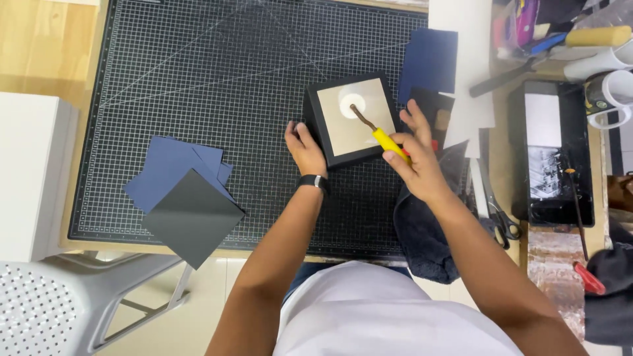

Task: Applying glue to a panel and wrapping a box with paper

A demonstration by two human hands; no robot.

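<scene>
A small black box [353,118] with a tan inner face sits on the dark gridded cutting mat [217,86]. A white blob of glue lies on the tan face. My right hand [414,158] grips a yellow-handled brush [379,132], whose tip touches the white blob. My left hand [304,150] steadies the box at its left near corner; a black band circles that wrist.
Navy and dark grey paper sheets [184,194] lie at the mat's near left. Navy card [428,62] and white paper [468,66] sit right of the box. Scissors [498,211], a dark cloth [422,237], a black tray [550,151] and tool clutter fill the right side. White box [30,171] far left.
</scene>
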